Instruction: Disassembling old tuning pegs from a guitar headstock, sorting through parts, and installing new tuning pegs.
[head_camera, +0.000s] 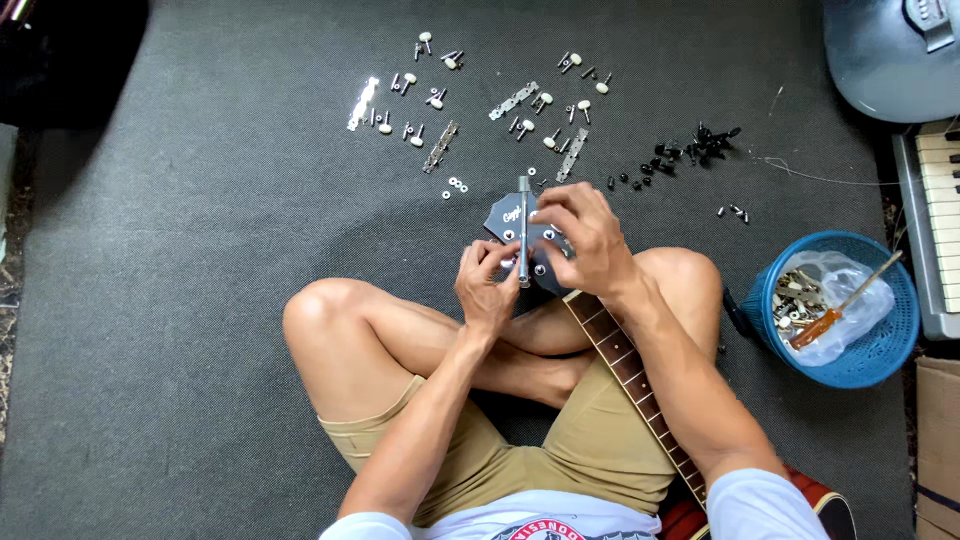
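Observation:
A guitar lies across my crossed legs, its neck (630, 375) running up to a dark headstock (508, 222) in front of my knees. My left hand (487, 285) pinches the lower end of a slim metal tool (523, 225) that stands against the headstock face. My right hand (583, 237) covers the right side of the headstock, fingers curled around it and touching the tool. Part of the headstock is hidden under that hand.
Cream-knobbed tuning pegs (411, 133), metal plates (513, 101), small washers (455, 186) and black pins (690, 150) lie scattered on the grey mat (180, 250). At right stand a blue basket (860, 355) holding a bag and screwdriver, a keyboard (935, 215) and a pale guitar body (885, 55).

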